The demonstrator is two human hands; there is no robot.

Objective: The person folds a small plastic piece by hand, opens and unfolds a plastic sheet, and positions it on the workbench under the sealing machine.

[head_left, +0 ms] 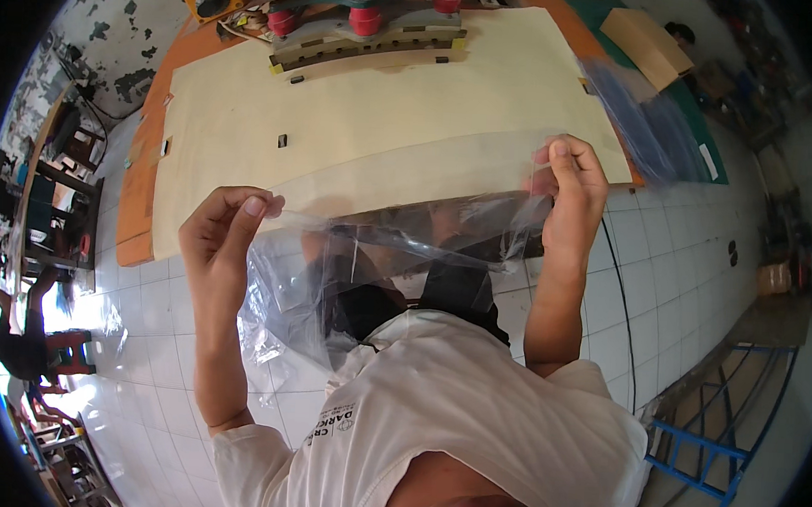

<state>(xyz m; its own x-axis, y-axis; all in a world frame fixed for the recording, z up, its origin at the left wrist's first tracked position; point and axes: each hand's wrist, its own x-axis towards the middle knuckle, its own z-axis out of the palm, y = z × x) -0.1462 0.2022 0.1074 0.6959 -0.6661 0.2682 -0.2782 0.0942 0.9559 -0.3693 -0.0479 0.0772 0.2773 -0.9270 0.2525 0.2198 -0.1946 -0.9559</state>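
A clear plastic sheet (429,167) is stretched between my two hands, over the near edge of a table board covered in cream-coloured sheeting (368,105). My left hand (229,221) pinches its left corner between thumb and fingers. At the opposite corner, my right hand (571,179) grips the sheet, thumb on top, a little farther from me. The sheet's lower part hangs crumpled in front of my shirt and legs. Small dark blocks (282,141) sit on the cream surface beyond my hands.
At the table's far side stands a machine with a green frame and red cylinders (365,20), beside a yellow box with a black knob (213,0). More clear plastic sheets (647,128) lie at the right, near a cardboard box (646,48). A blue metal rack (699,443) stands on the tiled floor.
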